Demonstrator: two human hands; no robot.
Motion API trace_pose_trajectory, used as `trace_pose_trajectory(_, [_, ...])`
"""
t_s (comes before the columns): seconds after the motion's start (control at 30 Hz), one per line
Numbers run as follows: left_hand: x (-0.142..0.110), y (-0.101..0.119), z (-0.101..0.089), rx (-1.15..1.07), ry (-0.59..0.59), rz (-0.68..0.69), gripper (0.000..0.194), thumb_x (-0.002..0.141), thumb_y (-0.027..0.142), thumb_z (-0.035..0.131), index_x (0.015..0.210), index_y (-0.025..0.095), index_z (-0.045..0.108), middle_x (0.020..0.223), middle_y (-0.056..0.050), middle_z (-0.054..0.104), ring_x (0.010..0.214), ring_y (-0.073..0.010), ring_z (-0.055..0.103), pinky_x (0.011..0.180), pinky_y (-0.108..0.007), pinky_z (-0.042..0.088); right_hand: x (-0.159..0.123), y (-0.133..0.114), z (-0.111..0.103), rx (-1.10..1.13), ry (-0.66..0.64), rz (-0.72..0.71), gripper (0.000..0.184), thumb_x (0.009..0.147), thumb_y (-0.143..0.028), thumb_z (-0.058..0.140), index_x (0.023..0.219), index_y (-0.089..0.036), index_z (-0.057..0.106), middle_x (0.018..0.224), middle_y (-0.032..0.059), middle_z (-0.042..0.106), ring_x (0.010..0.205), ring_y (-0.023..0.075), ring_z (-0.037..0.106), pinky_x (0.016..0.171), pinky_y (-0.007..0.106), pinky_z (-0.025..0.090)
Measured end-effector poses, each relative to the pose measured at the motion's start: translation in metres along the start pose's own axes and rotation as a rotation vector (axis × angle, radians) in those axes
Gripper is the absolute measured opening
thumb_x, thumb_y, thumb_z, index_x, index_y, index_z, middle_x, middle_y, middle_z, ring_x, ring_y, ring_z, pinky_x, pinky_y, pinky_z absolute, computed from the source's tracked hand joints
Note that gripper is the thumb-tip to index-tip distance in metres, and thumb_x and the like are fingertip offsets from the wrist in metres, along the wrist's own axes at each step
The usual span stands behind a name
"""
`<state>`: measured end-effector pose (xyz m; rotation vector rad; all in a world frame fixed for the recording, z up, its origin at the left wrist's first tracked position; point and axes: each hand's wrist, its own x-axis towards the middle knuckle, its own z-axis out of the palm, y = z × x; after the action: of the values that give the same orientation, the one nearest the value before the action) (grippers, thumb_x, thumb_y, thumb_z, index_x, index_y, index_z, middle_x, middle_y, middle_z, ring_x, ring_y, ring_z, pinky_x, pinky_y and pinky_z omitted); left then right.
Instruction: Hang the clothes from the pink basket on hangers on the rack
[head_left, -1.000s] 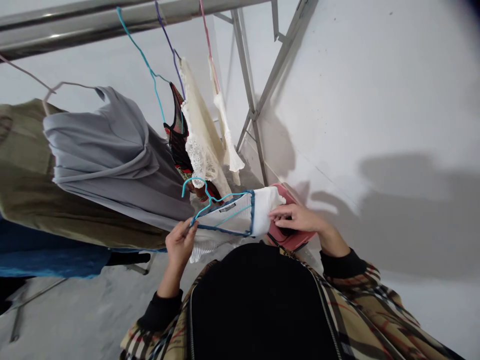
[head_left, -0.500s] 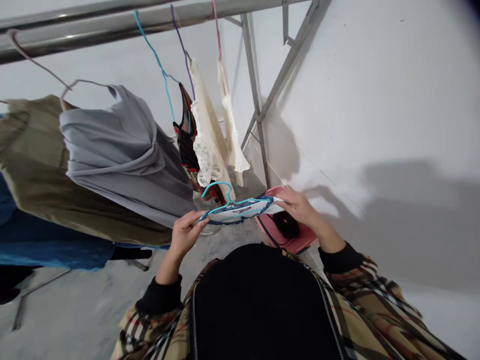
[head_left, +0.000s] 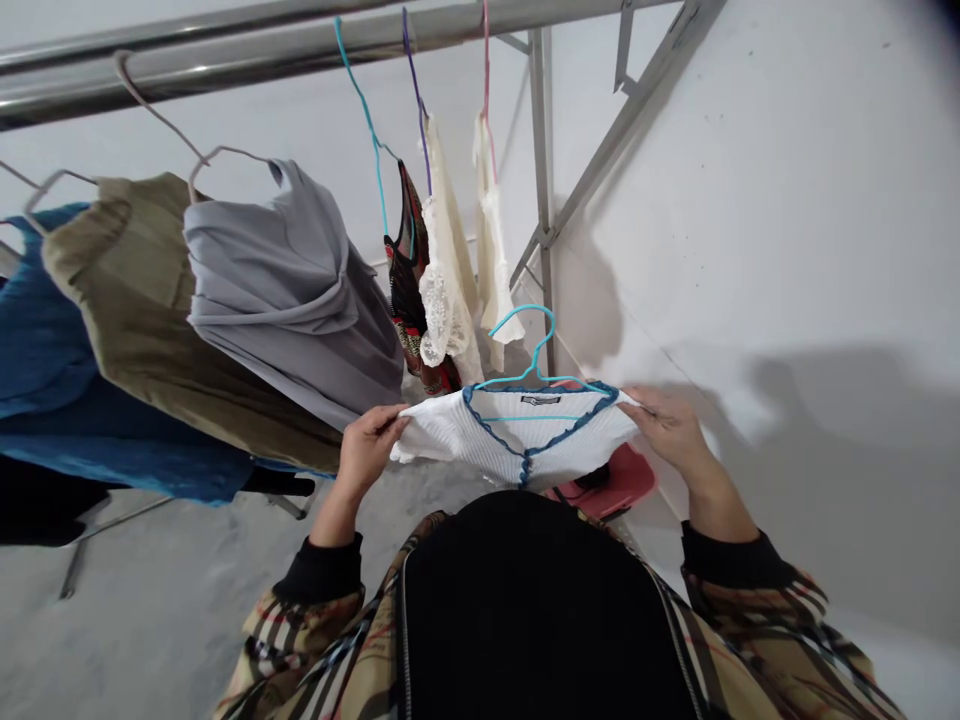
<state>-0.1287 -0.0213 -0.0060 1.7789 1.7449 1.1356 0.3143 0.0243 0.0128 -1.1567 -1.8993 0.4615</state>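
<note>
The left hand (head_left: 366, 450) pinches one shoulder edge of a white ribbed top (head_left: 517, 440) between thumb and curled fingers, while the right hand (head_left: 671, 430) holds the other edge, its fingers pressed together on the cloth. The top is held out flat in front of the person's chest, with a teal hanger (head_left: 553, 325) inside its blue-trimmed neck and the hook standing up. Just left of the top hangs a grey top (head_left: 285, 300) from a metal rail (head_left: 225, 45). A pink object (head_left: 626, 480) sits on the concrete floor (head_left: 165, 560) below the right hand.
</note>
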Motion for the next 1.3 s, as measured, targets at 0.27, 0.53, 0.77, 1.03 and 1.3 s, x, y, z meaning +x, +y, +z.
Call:
trace_pose_trajectory(0.27, [0.005, 0.002, -0.011, -0.205, 0.290, -0.192, 0.030, 0.076, 0.041, 0.073, 0.093, 0.016, 0.075, 0.082, -0.005, 0.073, 0.065, -0.0140, 0.063, 0.064, -0.026, 0.052, -0.001, -0.003, -0.021, -0.036, -0.074, 0.028, 0.027, 0.089, -0.042, 0.060, 0.096, -0.024, 0.078, 0.089, 0.0037, 0.079, 0.077, 0.0216, 0.074, 0.070, 0.033, 0.060])
trace_pose_trajectory(0.53, [0.006, 0.034, 0.031, 0.153, 0.091, 0.401, 0.029, 0.090, 0.034, 0.060, 0.116, 0.022, 0.068, 0.109, -0.009, 0.069, 0.103, -0.0212, 0.062, 0.093, -0.038, 0.047, -0.004, -0.019, -0.013, 0.040, -0.044, 0.047, 0.024, 0.088, -0.043, 0.061, 0.092, -0.027, 0.078, 0.087, 0.0014, 0.079, 0.077, 0.0209, 0.074, 0.073, 0.032, 0.060])
trace_pose_trajectory(0.77, [0.001, 0.047, 0.051, 0.100, 0.064, 0.507, 0.024, 0.094, 0.025, 0.055, 0.112, 0.022, 0.071, 0.069, 0.000, 0.058, 0.062, -0.0095, 0.055, 0.060, -0.020, 0.043, -0.002, -0.027, -0.015, 0.074, -0.121, 0.020, 0.026, 0.092, -0.039, 0.057, 0.099, -0.023, 0.077, 0.096, 0.0049, 0.077, 0.087, 0.0198, 0.072, 0.086, 0.035, 0.058])
trace_pose_trajectory(1.03, [0.003, 0.057, 0.054, 0.229, -0.054, 0.538, 0.023, 0.094, 0.031, 0.055, 0.106, 0.027, 0.075, 0.068, 0.000, 0.062, 0.064, -0.0104, 0.057, 0.059, -0.020, 0.041, -0.004, -0.021, -0.015, 0.079, -0.221, 0.003, 0.025, 0.088, -0.037, 0.063, 0.108, -0.025, 0.073, 0.097, 0.0061, 0.073, 0.091, 0.0188, 0.068, 0.081, 0.033, 0.055])
trace_pose_trajectory(1.3, [0.008, 0.056, 0.052, -0.056, 0.028, 0.378, 0.023, 0.091, 0.035, 0.059, 0.099, 0.022, 0.076, 0.061, 0.001, 0.059, 0.057, -0.0112, 0.054, 0.057, -0.022, 0.044, -0.026, -0.016, -0.038, 0.070, -0.250, 0.244, 0.041, 0.087, -0.056, 0.056, 0.079, -0.020, 0.075, 0.075, 0.0047, 0.075, 0.070, 0.0213, 0.070, 0.066, 0.031, 0.059])
